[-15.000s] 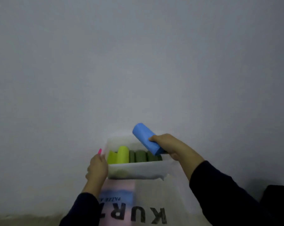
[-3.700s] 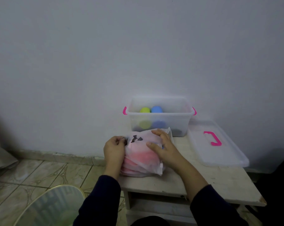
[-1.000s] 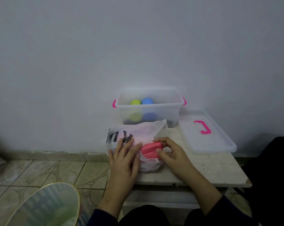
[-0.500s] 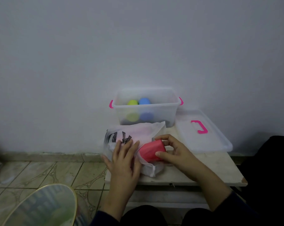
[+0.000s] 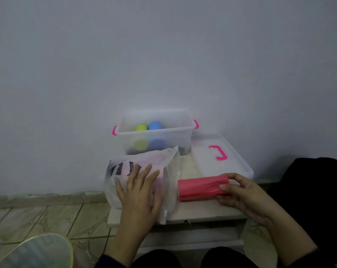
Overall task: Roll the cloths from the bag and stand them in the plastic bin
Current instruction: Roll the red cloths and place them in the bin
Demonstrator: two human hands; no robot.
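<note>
A white translucent bag (image 5: 169,167) with black lettering lies on the left of the small table (image 5: 202,211), pink cloth showing through it. My left hand (image 5: 139,192) rests flat on the bag with straight fingers. A red rolled cloth (image 5: 200,187) lies on its side just right of the bag's mouth; my right hand (image 5: 243,194) pinches its right end between thumb and fingers. Behind the bag stands the clear plastic bin (image 5: 173,140) with pink handles, holding an upright yellow-green roll (image 5: 141,128) and an upright blue roll (image 5: 155,125).
The bin's clear lid (image 5: 231,163) with a pink handle lies flat to the right of the bin. A plain wall rises right behind the table. Tiled floor and a round, gold-rimmed basket (image 5: 34,252) are at lower left. Something dark (image 5: 314,190) sits at the right.
My right hand has drawn the red roll out of the bag and to the right, onto the tabletop. My left hand has stayed flat on the bag.
</note>
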